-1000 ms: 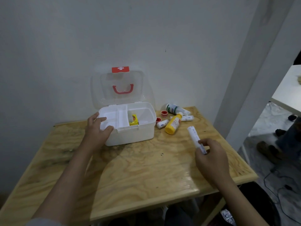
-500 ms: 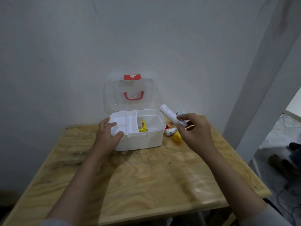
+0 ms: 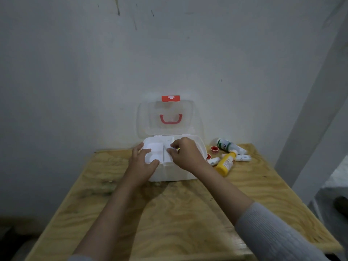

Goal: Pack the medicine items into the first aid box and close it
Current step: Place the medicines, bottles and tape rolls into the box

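Note:
The white first aid box (image 3: 175, 173) stands open at the back of the wooden table, its clear lid (image 3: 167, 117) with a red handle leaning on the wall. My left hand (image 3: 141, 162) grips the box's front left rim. My right hand (image 3: 185, 154) is over the box's inner tray, fingers closed on a white tube (image 3: 169, 156) lying in the narrow middle compartment. To the right of the box lie a yellow bottle (image 3: 226, 163), a white bottle with a green label (image 3: 227, 146), small white tubes (image 3: 213, 161) and a red cap (image 3: 214, 148).
The table (image 3: 169, 213) butts against a white wall. A white pillar (image 3: 320, 110) rises to the right of the table, with floor beyond it. The table's right edge is close to the loose items.
My right hand carried the white tube from the table's right side, up over the box and down into the tray. The left hand stayed on the box. The camera view shifted.

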### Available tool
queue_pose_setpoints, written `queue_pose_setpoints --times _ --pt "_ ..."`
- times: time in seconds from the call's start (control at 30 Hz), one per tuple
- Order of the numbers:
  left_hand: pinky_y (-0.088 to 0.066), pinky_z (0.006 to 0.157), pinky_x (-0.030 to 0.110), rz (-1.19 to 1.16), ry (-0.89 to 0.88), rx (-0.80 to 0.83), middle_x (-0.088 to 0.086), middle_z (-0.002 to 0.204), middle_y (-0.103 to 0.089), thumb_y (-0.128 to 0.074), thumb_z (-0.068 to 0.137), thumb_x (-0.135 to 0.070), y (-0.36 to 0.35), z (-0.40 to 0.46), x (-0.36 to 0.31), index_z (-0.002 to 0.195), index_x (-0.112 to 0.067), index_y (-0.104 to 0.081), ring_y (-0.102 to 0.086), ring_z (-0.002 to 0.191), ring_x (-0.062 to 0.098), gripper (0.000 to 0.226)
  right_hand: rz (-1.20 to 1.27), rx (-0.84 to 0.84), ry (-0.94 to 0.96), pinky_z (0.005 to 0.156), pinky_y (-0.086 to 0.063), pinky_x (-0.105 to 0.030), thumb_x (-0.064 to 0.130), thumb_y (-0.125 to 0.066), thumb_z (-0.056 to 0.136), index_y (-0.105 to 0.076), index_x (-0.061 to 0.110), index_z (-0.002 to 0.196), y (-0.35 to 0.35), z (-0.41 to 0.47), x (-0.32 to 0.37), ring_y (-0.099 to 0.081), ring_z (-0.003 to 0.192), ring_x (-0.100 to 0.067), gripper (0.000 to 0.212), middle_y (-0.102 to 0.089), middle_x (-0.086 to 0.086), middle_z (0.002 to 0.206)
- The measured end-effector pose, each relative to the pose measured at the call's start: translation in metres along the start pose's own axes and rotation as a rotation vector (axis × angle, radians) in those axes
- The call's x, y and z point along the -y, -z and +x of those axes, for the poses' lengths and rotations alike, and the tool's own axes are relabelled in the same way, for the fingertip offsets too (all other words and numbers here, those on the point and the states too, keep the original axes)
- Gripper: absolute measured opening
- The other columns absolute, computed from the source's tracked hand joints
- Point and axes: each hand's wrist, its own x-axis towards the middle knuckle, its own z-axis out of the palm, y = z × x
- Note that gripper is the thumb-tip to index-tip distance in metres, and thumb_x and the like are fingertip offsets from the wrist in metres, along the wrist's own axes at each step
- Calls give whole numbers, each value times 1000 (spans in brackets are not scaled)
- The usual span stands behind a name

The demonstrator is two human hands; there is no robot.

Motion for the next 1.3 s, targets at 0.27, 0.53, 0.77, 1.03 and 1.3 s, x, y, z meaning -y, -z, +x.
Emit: queue_pose_setpoints --times 0.27,0.53,0.77,1.03,1.3 --pt "-36 107 45 8 -5 -27 -1 152 -21 -59 84 -35 -2 0 0 129 -18 -46 -29 137 25 50 60 -81 108 73 -41 -23 20 -56 90 -68 9 106 7 -12 -20 -52 80 -12 23 -59 -9 101" --pt "-32 109 42 -21 -7 -44 2 152 -22 -59 85 -27 -4 1 0 128 -15 -48 -28 138 25 46 -71 -396 -496 72 -46 -34 26 -57 83 -58 11 111 56 -22 -115 -58 94 -31 32 -55 -17 113" --pt "-33 109 44 -14 -10 -59 3 152 -23 -59 85 -26 -5 1 0 127 -15 -49 -29 137 25 44 72 -172 -675 74 -40 -31 43 -58 84 -36 4 130 49 -31 -144 -56 108 -33 64 -60 -16 120" --pt "-31 109 44 -17 -17 -46 4 152 -24 -60 85 -24 -4 2 1 126 -13 -49 -29 137 26 44 251 -366 -584 71 -46 -34 29 -67 75 -27 21 136 57 -46 -131 -58 86 -24 74 -61 -8 108" --pt "-31 110 45 -10 -16 -48 3 152 -23 -61 84 -25 -5 3 3 126 -14 -50 -28 138 26 45 450 -489 -230 62 -50 -24 22 -78 69 -38 28 121 91 -43 -75 -61 72 -9 66 -58 5 81"
